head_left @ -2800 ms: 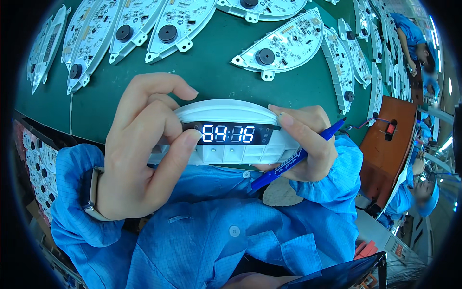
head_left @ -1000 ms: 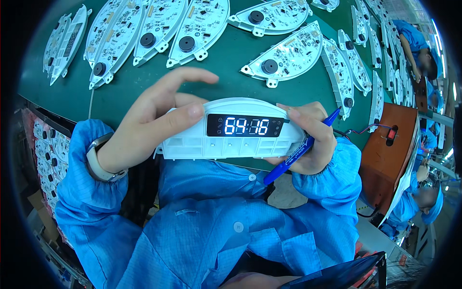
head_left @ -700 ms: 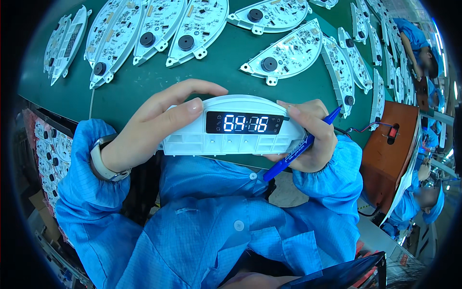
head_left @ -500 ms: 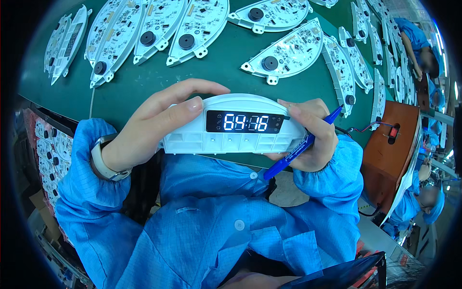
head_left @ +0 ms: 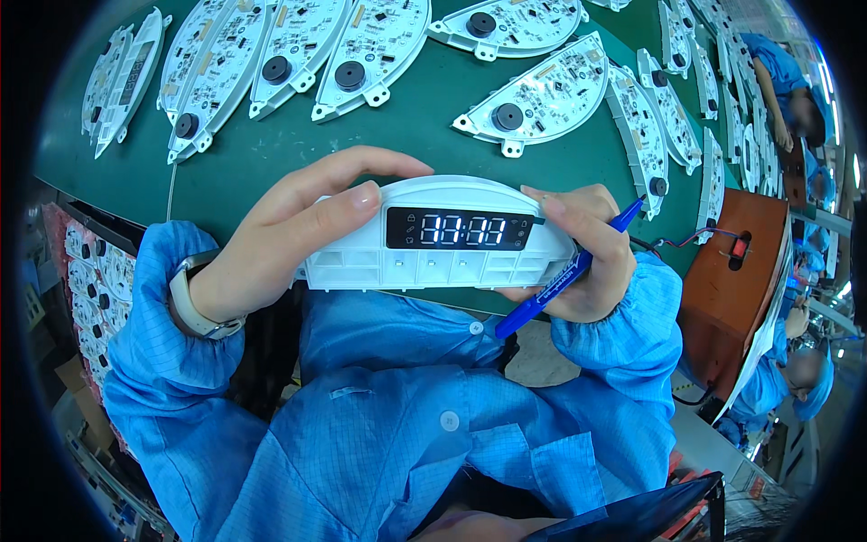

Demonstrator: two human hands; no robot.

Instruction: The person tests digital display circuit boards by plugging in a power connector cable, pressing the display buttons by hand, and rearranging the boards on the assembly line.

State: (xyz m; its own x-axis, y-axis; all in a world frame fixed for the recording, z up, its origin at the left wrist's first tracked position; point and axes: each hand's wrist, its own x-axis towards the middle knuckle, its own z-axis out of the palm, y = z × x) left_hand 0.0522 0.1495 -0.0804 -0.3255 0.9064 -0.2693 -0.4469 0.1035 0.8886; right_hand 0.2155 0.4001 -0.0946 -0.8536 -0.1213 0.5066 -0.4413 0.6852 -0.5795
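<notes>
On my feed the white unit [head_left: 433, 262] is held up above the table's near edge, its dark display [head_left: 459, 228] turned toward me with white segments lit. The left hand [head_left: 280, 230] grips its left end, thumb laid on the front, index finger arched to the top rim (the other fingers are mostly hidden from me, so I can't tell how they press). The right hand [head_left: 603, 275] pinches the right end, fingertips at the top rim and one under the bottom edge. A blue pen [head_left: 560, 282] slants across that hand, tucked among its fingers. Beyond the unit, boards [head_left: 551, 86] with round black parts spread over the green table [head_left: 397, 135] toward its far side and right edge. By the near right corner I see a brown box [head_left: 722, 307]; outside the right edge, co-workers [head_left: 775, 72] in blue.
</notes>
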